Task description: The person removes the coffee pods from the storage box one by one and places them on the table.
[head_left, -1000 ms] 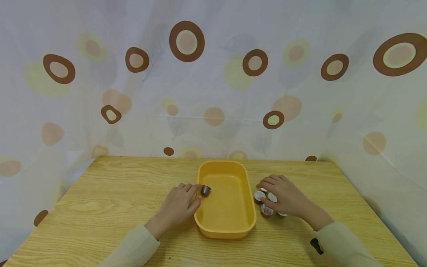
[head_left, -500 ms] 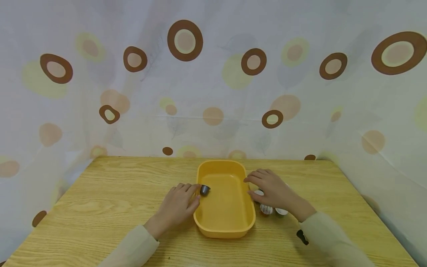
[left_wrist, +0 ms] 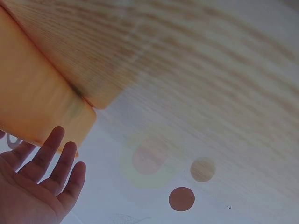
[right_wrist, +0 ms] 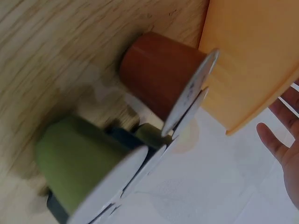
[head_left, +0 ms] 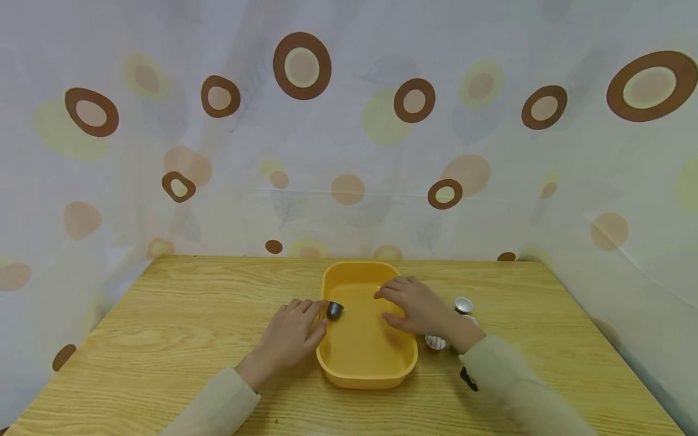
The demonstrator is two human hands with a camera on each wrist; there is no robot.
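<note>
A dark grey coffee capsule [head_left: 335, 310] sits at the left wall inside the yellow tray [head_left: 365, 383]. My left hand [head_left: 291, 333] rests at the tray's left rim, its index fingertip right beside the capsule; whether they touch I cannot tell. The left wrist view shows that hand's fingers [left_wrist: 55, 149] fairly straight and spread. Over the right half of the tray reaches my right hand [head_left: 417, 306], thumb and fingers apart, with nothing visible between them. Right of the tray stand several capsules, partly hidden by that arm; the right wrist view shows a brown capsule [right_wrist: 161, 74] and a green capsule [right_wrist: 86, 163].
The wooden table [head_left: 191, 339] carries everything. A patterned cloth [head_left: 349, 139] with brown rings hangs behind it and along both sides. A black object [head_left: 468, 379] shows at the right sleeve cuff.
My right hand has moved left from the white-lidded capsules to above the tray, uncovering some at the right. The left hand, the tray and the grey capsule have stayed about where they were.
</note>
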